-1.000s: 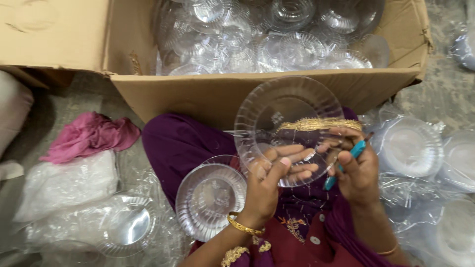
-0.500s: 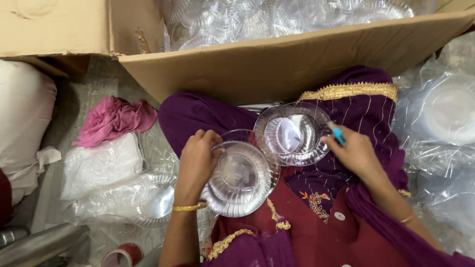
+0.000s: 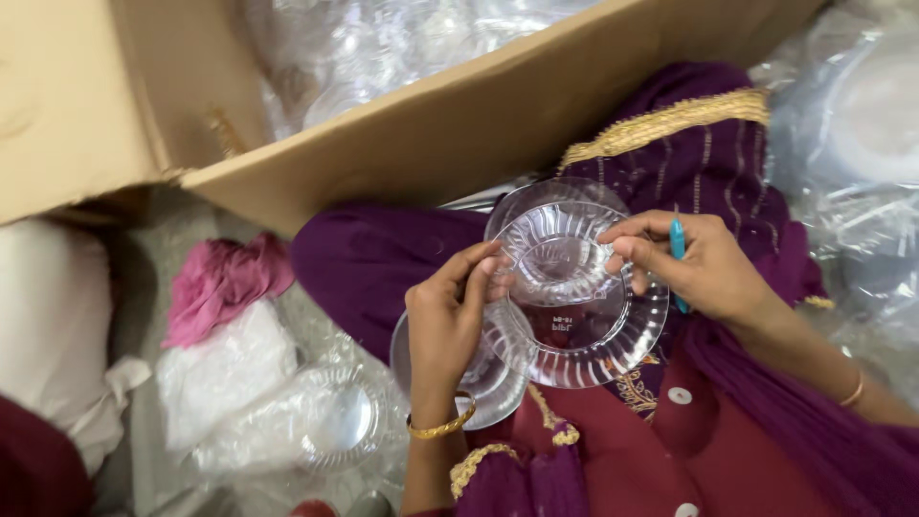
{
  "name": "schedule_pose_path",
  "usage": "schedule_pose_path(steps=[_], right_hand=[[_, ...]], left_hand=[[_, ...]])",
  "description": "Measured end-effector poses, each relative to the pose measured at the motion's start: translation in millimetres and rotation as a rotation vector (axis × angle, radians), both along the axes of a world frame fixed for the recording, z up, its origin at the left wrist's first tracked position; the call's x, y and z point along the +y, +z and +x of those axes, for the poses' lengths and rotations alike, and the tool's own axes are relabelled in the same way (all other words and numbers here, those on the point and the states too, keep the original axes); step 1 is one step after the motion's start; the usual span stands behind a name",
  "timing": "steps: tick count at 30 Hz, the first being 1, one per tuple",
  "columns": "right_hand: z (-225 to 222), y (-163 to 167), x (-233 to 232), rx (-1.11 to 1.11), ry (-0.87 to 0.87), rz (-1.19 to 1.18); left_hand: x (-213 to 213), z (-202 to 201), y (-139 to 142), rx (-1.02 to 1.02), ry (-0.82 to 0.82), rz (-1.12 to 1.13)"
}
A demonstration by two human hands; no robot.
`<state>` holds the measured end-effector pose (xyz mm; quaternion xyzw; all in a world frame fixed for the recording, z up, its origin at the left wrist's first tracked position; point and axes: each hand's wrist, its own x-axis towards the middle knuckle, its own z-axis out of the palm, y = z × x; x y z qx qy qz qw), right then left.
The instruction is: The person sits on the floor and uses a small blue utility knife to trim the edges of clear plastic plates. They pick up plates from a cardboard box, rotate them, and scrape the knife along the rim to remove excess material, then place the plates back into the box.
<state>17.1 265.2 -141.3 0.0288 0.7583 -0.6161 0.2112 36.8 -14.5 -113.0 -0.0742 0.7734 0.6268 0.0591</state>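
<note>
Both hands are pinching one clear ribbed plastic plate (image 3: 574,287) held between them over the lap: the left hand (image 3: 450,321) is closing on its near-left rim, the right hand (image 3: 704,268), also gripping a blue tool (image 3: 678,254), on its right rim.

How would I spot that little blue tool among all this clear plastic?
Start at the cardboard box, then drop to the clear plate held over the lap. The blue tool sticks up from the right hand at the plate's edge. It alone is slim, opaque and blue.
</note>
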Motion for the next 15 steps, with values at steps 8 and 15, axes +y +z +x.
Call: schedule_pose_path(steps=[8,15], right_hand=[[10,-11,17,0.034,-0.260,-0.098],[14,3,14,0.051,-0.151,-0.027]], left_hand=[[20,12,-27,-0.013,-0.101,0.261],[30,18,-21,0.013,-0.094,0.285]])
